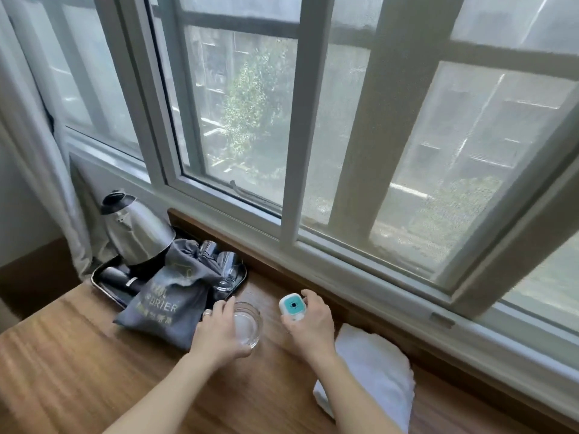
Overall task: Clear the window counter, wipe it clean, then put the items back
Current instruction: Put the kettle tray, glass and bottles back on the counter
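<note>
Left hand (219, 332) curled around the near-left rim of a glass ashtray (247, 324) that sits on the wooden desk (78, 355). Right hand (308, 321) closed on a small white-and-teal device (292, 306), held upright just right of the ashtray. Folded white towel (372, 368) lies on the desk beside the right wrist. Black tray (106, 288) at far left carries a steel kettle (138, 233), glasses (227, 266) and a grey bag (169, 299) which overhangs the tray's front edge
</note>
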A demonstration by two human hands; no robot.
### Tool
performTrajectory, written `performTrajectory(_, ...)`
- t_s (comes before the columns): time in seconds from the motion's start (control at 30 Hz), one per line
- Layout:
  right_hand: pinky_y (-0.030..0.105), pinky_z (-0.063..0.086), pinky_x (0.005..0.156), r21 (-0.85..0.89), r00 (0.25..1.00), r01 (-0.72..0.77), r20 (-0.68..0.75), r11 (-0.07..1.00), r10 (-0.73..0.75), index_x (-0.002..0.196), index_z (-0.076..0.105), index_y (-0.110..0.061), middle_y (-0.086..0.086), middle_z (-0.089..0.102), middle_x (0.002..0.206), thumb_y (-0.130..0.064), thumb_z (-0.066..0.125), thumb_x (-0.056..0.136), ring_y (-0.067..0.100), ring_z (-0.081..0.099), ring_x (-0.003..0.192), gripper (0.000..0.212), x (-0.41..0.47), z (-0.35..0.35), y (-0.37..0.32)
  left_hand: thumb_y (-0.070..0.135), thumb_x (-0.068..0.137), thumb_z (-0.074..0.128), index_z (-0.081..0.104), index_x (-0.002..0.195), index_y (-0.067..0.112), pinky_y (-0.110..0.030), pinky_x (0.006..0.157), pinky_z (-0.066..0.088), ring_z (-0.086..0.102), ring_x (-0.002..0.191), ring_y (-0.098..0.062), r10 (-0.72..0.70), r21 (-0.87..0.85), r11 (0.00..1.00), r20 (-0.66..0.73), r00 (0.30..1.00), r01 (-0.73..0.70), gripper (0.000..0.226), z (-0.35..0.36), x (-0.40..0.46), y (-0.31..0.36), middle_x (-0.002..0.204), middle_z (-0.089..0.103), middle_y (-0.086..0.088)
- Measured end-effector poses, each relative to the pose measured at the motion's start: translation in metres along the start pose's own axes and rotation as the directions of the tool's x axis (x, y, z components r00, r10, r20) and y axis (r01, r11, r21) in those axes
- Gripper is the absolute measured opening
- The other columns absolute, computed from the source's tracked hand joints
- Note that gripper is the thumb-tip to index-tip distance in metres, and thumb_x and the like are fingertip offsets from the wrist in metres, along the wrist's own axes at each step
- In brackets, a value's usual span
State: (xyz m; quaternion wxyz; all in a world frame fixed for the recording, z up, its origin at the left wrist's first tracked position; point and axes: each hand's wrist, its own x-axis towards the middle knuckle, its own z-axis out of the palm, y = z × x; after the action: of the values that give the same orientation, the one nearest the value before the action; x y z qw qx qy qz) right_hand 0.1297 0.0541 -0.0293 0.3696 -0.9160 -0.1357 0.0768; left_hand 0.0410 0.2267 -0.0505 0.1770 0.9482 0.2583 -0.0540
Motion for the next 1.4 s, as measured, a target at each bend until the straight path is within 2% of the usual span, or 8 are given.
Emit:
performTrajectory(0.2,0.026,0.042,0.098,-0.031,0.999,-0.048,0.002,0.998,0.048,0.141,0.047,-0.022,-0.005,0.056,0.131,-0.033,0.071,0.087,0.013,0.048,0.114,0.060,0.036,0.036,-0.025,0.061,0.058,0.069,0.013,0.153,0.017,-0.039,0.105,0.037,0.037,0.133,-0.026,0.058,0.048,0.997,0.018,0.998,-0.059,0.118,0.000,0.047,-0.022,0.149,0.029,-0.002)
performTrajectory(0.63,0.026,0.038,0.094,-0.095,0.998,-0.049,0.042,0.994,0.053,0.139,0.048,-0.022,-0.002,0.058,0.129,-0.031,0.068,0.088,0.018,0.048,0.114,0.055,0.082,0.072,-0.044,0.061,0.054,0.060,0.028,0.144,0.022,-0.040,0.098,0.037,0.041,0.125,-0.024,0.126,0.058,0.990,0.009,0.992,-0.126,0.103,0.011,0.073,-0.024,0.137,0.039,0.004)
performTrajectory(0.7,0.027,0.038,0.095,-0.108,0.998,-0.039,0.052,0.993,0.045,0.138,0.049,-0.022,-0.002,0.058,0.129,-0.030,0.067,0.088,0.018,0.048,0.114,0.054,0.086,0.075,-0.044,0.062,0.046,0.060,0.040,0.137,0.021,-0.042,0.091,0.042,0.048,0.116,-0.026,0.135,0.081,0.988,0.001,0.991,-0.134,0.102,0.011,0.074,-0.026,0.128,0.049,0.003)
performTrajectory(0.77,0.027,0.038,0.096,-0.120,0.998,-0.025,0.051,0.992,0.031,0.138,0.049,-0.021,-0.002,0.058,0.130,-0.029,0.066,0.089,0.020,0.049,0.114,0.053,0.089,0.076,-0.046,0.065,0.030,0.064,0.059,0.118,0.017,-0.044,0.071,0.049,0.059,0.094,-0.028,0.173,0.091,0.981,-0.025,0.985,-0.171,0.100,0.021,0.078,-0.031,0.107,0.060,0.002)
performTrajectory(0.87,0.028,0.037,0.097,-0.135,0.998,-0.008,0.060,0.991,0.016,0.138,0.049,-0.020,-0.001,0.058,0.130,-0.030,0.066,0.089,0.021,0.050,0.114,0.053,0.094,0.079,-0.050,0.068,0.025,0.063,0.063,0.103,0.018,-0.043,0.059,0.050,0.060,0.079,-0.027,0.184,0.070,0.982,-0.095,0.978,-0.178,0.093,0.028,0.080,-0.033,0.094,0.063,0.003)
performTrajectory(0.97,0.028,0.037,0.098,-0.127,0.998,-0.003,0.058,0.992,0.011,0.137,0.050,-0.019,-0.001,0.059,0.130,-0.031,0.068,0.088,0.020,0.052,0.116,0.054,0.096,0.083,-0.052,0.067,0.044,0.061,0.056,0.119,0.021,-0.045,0.078,0.047,0.055,0.100,-0.027,0.140,0.028,0.990,-0.006,0.990,-0.139,0.089,0.023,0.077,-0.027,0.114,0.059,0.005)
performTrajectory(1.07,0.028,0.039,0.100,-0.094,1.000,-0.002,0.028,0.996,0.005,0.136,0.051,-0.019,-0.002,0.056,0.131,-0.028,0.071,0.087,0.018,0.054,0.118,0.054,0.097,0.085,-0.054,0.063,0.063,0.054,0.034,0.139,0.023,-0.041,0.096,0.035,0.040,0.124,-0.024,0.115,0.072,0.991,0.012,0.993,-0.115,0.089,0.018,0.078,-0.021,0.138,0.042,0.008)
performTrajectory(1.4,0.030,0.039,0.094,-0.090,1.000,-0.012,-0.004,0.996,0.011,0.131,0.057,-0.023,-0.001,0.062,0.118,-0.025,0.070,0.088,0.021,0.050,0.115,0.045,0.100,0.083,-0.053,0.061,0.071,0.054,0.019,0.148,0.019,-0.039,0.102,0.033,0.033,0.131,-0.024,0.119,0.134,0.983,0.046,0.992,-0.124,0.095,0.011,0.078,-0.018,0.154,0.028,0.005)
